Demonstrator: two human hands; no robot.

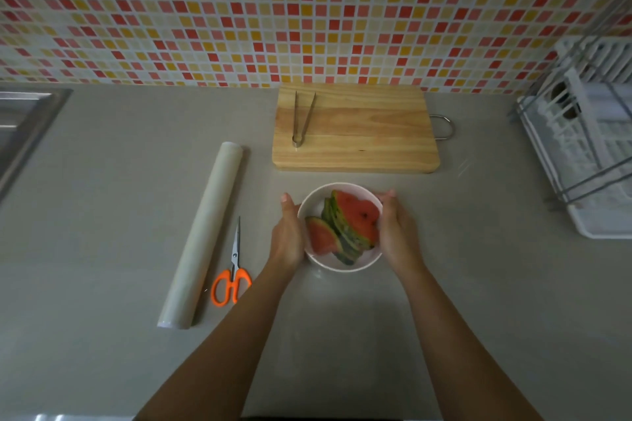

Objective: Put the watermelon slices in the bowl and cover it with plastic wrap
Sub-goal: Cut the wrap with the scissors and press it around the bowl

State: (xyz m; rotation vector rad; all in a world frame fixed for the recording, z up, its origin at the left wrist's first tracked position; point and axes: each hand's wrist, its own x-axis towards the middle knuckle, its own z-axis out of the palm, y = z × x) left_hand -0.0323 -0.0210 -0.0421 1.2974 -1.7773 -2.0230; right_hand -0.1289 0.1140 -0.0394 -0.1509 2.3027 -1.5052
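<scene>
A white bowl (316, 196) stands on the grey counter in front of me, with several watermelon slices (355, 215) lying in it, red flesh and green rind. My left hand (287, 236) cups the bowl's left side and my right hand (398, 232) cups its right side. A faint glossy film seems to lie over the bowl, but I cannot tell for sure. The roll of plastic wrap (203, 232) lies diagonally on the counter to the left.
Orange-handled scissors (232, 270) lie beside the roll. A wooden cutting board (355, 128) with metal tongs (302, 118) on it sits behind the bowl. A white dish rack (581, 147) stands at right, a steel sink (24, 123) at far left.
</scene>
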